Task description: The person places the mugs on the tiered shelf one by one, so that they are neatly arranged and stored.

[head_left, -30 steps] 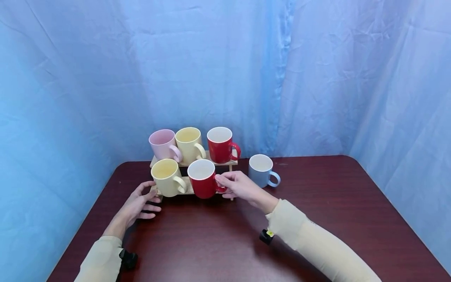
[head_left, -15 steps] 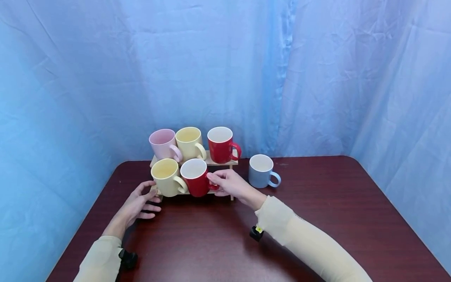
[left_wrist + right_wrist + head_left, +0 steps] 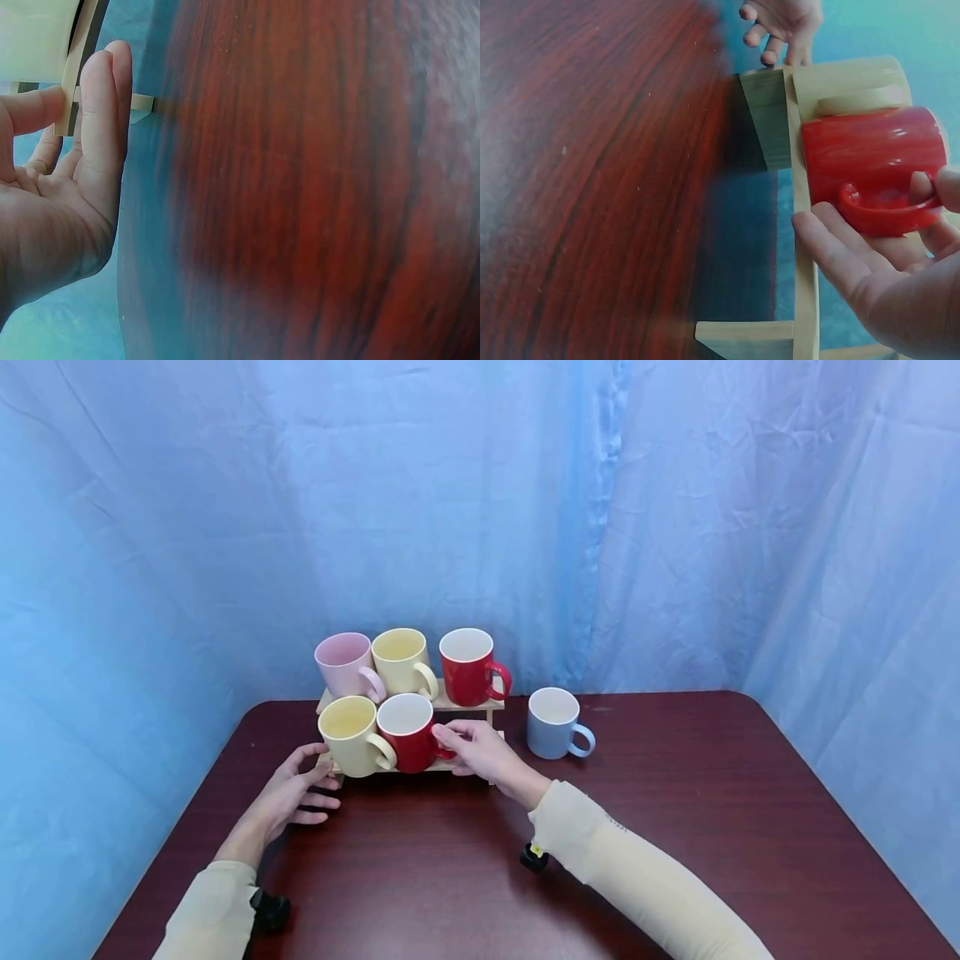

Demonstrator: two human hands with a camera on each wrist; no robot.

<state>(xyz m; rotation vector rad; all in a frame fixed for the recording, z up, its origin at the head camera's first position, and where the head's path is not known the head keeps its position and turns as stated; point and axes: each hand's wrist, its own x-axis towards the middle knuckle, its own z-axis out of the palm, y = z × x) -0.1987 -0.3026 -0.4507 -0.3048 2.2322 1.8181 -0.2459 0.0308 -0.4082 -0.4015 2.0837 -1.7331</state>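
My right hand (image 3: 483, 756) pinches the handle of an upright red mug (image 3: 407, 747) with a white inside. The mug stands on the lower tier of a two-tier wooden rack (image 3: 805, 292). In the right wrist view the thumb is at the handle's upper part, and the other fingers reach under and behind it. Close against its left side is a yellow mug (image 3: 347, 753) on the same board. At the rack's left end, my left hand (image 3: 288, 797) holds the board's end (image 3: 71, 97) between thumb and fingers, its other fingers spread.
On the upper tier stand a pink mug (image 3: 341, 677), another yellow mug (image 3: 397, 677) and a second red mug (image 3: 465, 681). A light blue mug (image 3: 550, 735) is on the dark wooden table (image 3: 420, 877) right of the rack. Blue curtains (image 3: 450, 493) hang behind.
My right hand has moved the front red mug left along the lower tier, from a gap to right beside the yellow mug. The left hand has stayed in place at the rack's end.
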